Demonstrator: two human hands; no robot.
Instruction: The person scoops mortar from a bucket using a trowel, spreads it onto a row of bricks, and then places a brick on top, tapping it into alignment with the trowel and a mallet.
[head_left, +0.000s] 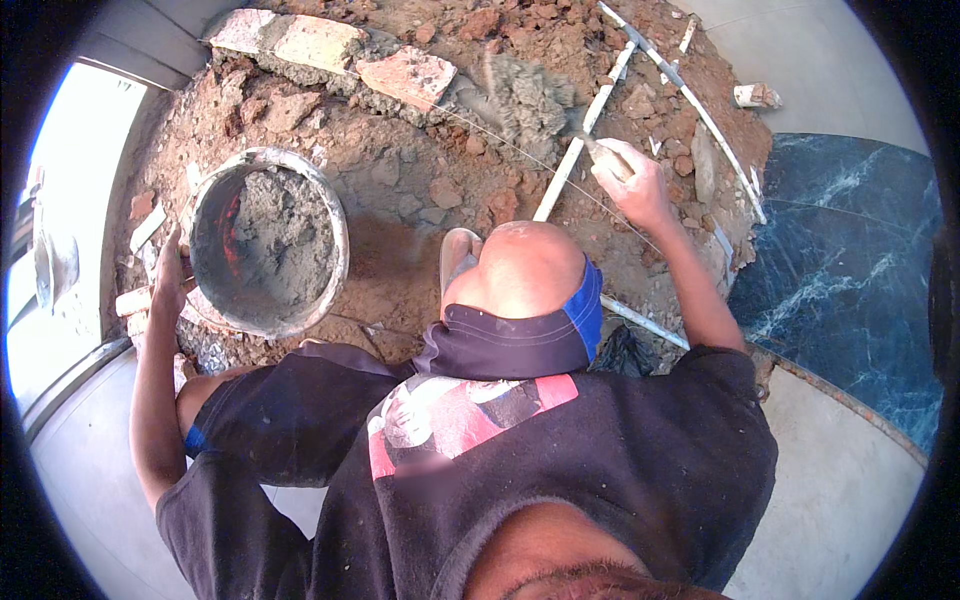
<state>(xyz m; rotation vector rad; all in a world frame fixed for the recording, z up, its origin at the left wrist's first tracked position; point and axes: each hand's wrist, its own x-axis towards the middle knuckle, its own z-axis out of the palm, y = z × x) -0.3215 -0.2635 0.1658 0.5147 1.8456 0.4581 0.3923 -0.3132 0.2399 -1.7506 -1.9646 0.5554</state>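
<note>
Left hand (170, 270) at a bucket (342, 240), right hand (634, 185) on a tool beside fresh mortar (526, 100).

Nearest, the left hand lies along the outer left side of the one bucket, part-filled with grey mix (285, 235); whether it grasps or merely steadies, I cannot tell. Farther out, the right hand is clenched round the handle of one hand tool (607, 158), apparently a trowel, just right of the single mortar patch; its blade is hard to make out. One taut string (520, 150) runs between the person and that patch. Farthest, three bricks (405, 76) stand in a row, the mortar beyond its right end. The step looks like spreading a bed; the next move probably calls for levelling it along the string.
</note>
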